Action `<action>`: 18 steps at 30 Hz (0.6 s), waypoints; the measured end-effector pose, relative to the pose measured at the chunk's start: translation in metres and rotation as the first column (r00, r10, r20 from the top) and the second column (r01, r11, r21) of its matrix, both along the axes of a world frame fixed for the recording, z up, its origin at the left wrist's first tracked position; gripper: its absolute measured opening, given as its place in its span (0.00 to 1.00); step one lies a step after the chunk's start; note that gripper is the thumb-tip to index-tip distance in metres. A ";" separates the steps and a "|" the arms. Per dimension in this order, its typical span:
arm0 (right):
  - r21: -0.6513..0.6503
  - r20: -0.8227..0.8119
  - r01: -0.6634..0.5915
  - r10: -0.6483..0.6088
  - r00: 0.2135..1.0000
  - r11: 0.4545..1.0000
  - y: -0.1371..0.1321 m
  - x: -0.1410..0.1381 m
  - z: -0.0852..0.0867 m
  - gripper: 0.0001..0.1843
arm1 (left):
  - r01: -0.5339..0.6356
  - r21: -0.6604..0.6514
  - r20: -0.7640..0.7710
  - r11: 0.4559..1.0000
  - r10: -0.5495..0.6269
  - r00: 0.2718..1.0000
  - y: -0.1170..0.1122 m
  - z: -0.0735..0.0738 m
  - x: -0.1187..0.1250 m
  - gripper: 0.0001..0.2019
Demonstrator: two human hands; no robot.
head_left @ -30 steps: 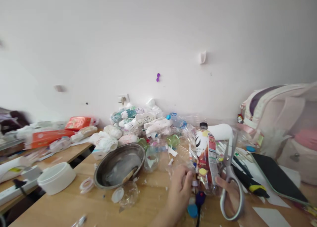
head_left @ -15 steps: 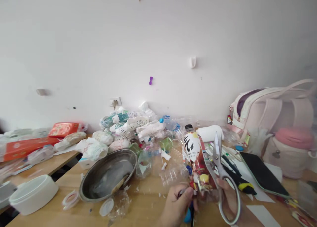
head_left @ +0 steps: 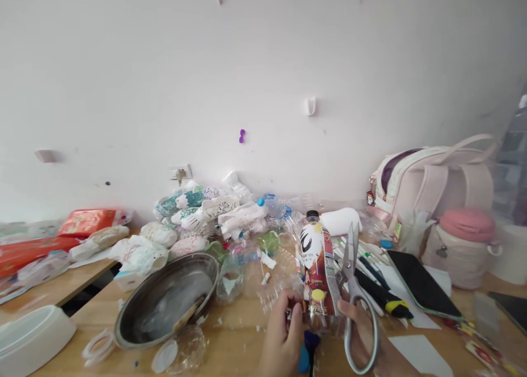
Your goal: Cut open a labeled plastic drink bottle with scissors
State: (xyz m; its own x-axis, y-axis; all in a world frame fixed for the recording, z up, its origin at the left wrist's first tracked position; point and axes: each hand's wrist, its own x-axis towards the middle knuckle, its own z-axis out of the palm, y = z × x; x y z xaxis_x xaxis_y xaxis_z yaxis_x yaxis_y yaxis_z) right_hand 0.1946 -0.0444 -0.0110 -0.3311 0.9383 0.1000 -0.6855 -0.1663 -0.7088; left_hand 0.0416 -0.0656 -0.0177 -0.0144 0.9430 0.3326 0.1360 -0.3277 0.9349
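Note:
A drink bottle (head_left: 318,267) with a black cap and a white, brown and red label stands nearly upright between my two hands. My left hand (head_left: 283,330) is closed at its lower left side, fingers curled and partly hidden. My right hand (head_left: 364,330) holds silver-grey scissors (head_left: 357,289), blades pointing up and slightly apart. A fingertip of that hand rests on the bottle's lower right edge. Below the bottle, a dark blue brush-like item (head_left: 312,341) and a blue cap (head_left: 303,360) lie on the table.
A dark metal basin (head_left: 134,341) sits left of my hands, beside a white container (head_left: 35,338). Behind lie painted bottles (head_left: 208,209) and clear plastic pieces. To the right are a phone (head_left: 424,283), a yellow-and-black tool (head_left: 397,307), a pink-lidded jar (head_left: 455,262) and a backpack (head_left: 436,185).
The bottle has turned more upright, its label facing me more squarely. My left hand's thumb has shifted from the label's front to its left side. The view has swung slightly right.

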 end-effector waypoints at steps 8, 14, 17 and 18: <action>0.020 -0.023 -0.125 0.126 0.992 0.992 0.001 -0.003 -0.006 0.16 | 0.249 -0.067 0.258 0.966 -0.224 0.940 0.007 -0.008 0.001 0.28; 0.083 -0.025 -0.204 0.206 0.978 0.975 -0.001 -0.001 -0.002 0.18 | 0.288 -0.129 0.328 0.949 -0.233 0.916 0.004 -0.004 0.006 0.28; 0.015 0.023 -0.245 0.245 0.969 0.969 0.001 0.001 -0.009 0.24 | 0.298 -0.146 0.315 0.943 -0.241 0.918 0.003 -0.001 0.004 0.28; -0.008 0.036 -0.251 0.251 0.967 0.968 0.002 0.002 -0.012 0.26 | 0.292 -0.150 0.307 0.945 -0.236 0.922 0.003 0.000 0.003 0.28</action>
